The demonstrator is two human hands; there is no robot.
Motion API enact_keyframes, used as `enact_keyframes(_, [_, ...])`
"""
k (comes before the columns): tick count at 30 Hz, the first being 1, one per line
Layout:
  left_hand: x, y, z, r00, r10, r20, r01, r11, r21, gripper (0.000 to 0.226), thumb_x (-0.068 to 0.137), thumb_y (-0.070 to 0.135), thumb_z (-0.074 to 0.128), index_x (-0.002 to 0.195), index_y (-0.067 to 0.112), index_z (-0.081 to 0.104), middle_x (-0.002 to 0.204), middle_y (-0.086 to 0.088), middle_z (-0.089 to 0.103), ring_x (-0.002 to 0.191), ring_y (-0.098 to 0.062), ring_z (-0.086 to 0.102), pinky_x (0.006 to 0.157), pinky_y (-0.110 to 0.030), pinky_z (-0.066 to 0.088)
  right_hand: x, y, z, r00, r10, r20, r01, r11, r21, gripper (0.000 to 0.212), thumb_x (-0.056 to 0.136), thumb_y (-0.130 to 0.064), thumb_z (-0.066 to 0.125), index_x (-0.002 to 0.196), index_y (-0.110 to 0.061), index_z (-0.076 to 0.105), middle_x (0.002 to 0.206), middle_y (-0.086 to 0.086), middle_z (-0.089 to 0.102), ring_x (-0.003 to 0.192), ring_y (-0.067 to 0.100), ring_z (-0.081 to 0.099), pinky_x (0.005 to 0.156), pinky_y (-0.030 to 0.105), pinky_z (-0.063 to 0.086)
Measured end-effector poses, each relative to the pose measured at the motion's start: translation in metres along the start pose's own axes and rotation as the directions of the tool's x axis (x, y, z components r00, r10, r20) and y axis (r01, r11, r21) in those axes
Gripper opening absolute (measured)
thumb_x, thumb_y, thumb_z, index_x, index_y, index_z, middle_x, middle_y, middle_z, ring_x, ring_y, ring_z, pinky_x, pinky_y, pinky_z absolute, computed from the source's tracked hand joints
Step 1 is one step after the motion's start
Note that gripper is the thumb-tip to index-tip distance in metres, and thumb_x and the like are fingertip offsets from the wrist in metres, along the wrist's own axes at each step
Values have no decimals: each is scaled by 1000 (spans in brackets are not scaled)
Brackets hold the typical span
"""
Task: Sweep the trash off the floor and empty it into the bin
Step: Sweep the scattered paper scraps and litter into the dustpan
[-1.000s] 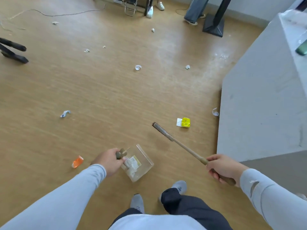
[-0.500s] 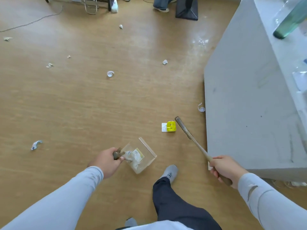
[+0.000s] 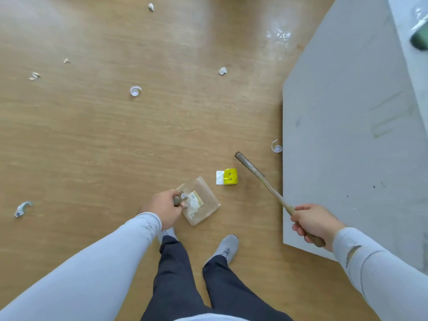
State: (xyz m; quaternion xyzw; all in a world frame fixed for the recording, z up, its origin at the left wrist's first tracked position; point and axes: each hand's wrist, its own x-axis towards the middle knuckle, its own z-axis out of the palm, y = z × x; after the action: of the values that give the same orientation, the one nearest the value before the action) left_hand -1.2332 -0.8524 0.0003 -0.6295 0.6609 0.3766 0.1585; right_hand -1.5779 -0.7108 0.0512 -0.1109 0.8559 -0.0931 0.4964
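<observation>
Far-left scrap (image 3: 22,208): a crumpled white-blue bit of paper on the wood floor (image 3: 92,140), well apart from everything else.
Upper-left scraps: 2 small white bits (image 3: 34,76) and (image 3: 66,61), near each other.
Curled paper (image 3: 135,91): a white coil lying alone on the floor, up and left of the dustpan.
Left hand (image 3: 165,209): fingers wrapped tight around the dustpan's dark handle, sleeve pale grey.
Dustpan (image 3: 201,200): clear plastic, holding crumpled white and yellow-printed paper (some trash is already inside); its long axis runs from the handle at lower left to the open lip at upper right, and the lip points toward the yellow wrapper.
Shoes: 2 grey ones (image 3: 225,247), (image 3: 167,234), toes pointing up the frame, just below the dustpan.
Yellow wrapper (image 3: 228,177): a yellow piece with a white flap on its left, flat on the floor between the dustpan lip and the brush head, touching neither.
Brush (image 3: 259,176): long thin stick, its axis slanting from the grip at lower right up to the dark head at upper left; whether the head touches the floor cannot be told.
Curled strip (image 3: 276,146): white, against the edge of the grey block (image 3: 347,135).
Right hand (image 3: 316,224): fist closed around the brush's lower handle, in front of the grey block.
</observation>
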Motion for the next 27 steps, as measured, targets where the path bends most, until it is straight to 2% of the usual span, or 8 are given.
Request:
enact_keyframes(3, [23, 12, -2, 1000, 5, 22, -5, 1000, 17, 48, 95, 45, 58, 141, 35, 52, 127, 7, 68, 111, -23, 65, 89, -35, 53, 4, -14, 6, 1000, -9, -4, 9, 1000, 3, 28, 90, -2, 49, 113, -1, 65, 72, 18, 58, 57, 25, 46, 43, 25, 36])
enact_keyframes(6, [39, 17, -4, 999, 14, 37, -15, 1000, 22, 47, 96, 45, 56, 141, 33, 51, 126, 5, 68, 109, -25, 65, 89, -37, 54, 16, -28, 12, 1000, -12, 0, 12, 999, -53, 28, 86, -3, 50, 107, 1, 67, 68, 17, 60, 61, 28, 49, 48, 32, 39])
enact_keyframes(9, [45, 8, -6, 1000, -3, 28, 2, 999, 43, 47, 96, 44, 57, 141, 33, 50, 126, 4, 68, 108, -25, 65, 88, -38, 55, 29, -36, 26, 1000, -25, 12, 27, 983, -180, 31, 76, -3, 48, 98, 6, 69, 59, 13, 60, 52, 26, 49, 49, 30, 39])
enact_keyframes(12, [51, 2, -11, 1000, -12, 12, 12, 998, 56, 45, 95, 45, 58, 138, 34, 51, 120, 4, 70, 101, -25, 66, 86, -39, 56, 27, -34, 44, 997, -34, 72, 55, 949, -311, 22, 80, -5, 48, 88, -9, 68, 58, 11, 62, 44, 23, 50, 46, 25, 41])
enact_keyframes(15, [56, 5, -12, 1000, 8, 11, -9, 998, 56, 45, 95, 45, 57, 138, 35, 52, 120, 4, 70, 103, -25, 66, 86, -39, 56, 14, -23, 37, 984, 21, 176, 46, 927, -372, 25, 82, -10, 52, 101, -20, 65, 60, 11, 65, 40, 20, 51, 48, 25, 46])
enact_keyframes(17, [57, 8, -10, 1000, 18, 9, -18, 998, 54, 44, 96, 46, 56, 138, 35, 51, 122, 4, 70, 104, -25, 66, 86, -40, 56, 10, -20, 11, 966, 87, 245, -4, 947, -321, 37, 80, -9, 58, 115, -18, 63, 61, 12, 64, 43, 22, 48, 44, 25, 41])
enact_keyframes(20, [56, 9, -8, 1000, 21, 2, -21, 998, 66, 45, 97, 46, 54, 139, 34, 51, 123, 3, 69, 103, -25, 66, 84, -39, 57, 4, -22, -33, 951, 147, 271, -106, 981, -160, 32, 89, -5, 63, 120, -11, 64, 68, 16, 64, 47, 19, 45, 42, 22, 34])
enact_keyframes(27, [57, 7, -8, 1000, 16, -6, -16, 997, 75, 45, 97, 46, 55, 140, 33, 51, 121, 4, 70, 102, -24, 66, 83, -39, 57, -19, -22, -41, 968, 54, 245, -17, 988, -152, 30, 93, -2, 60, 120, -16, 63, 66, 14, 64, 45, 18, 47, 41, 25, 37])
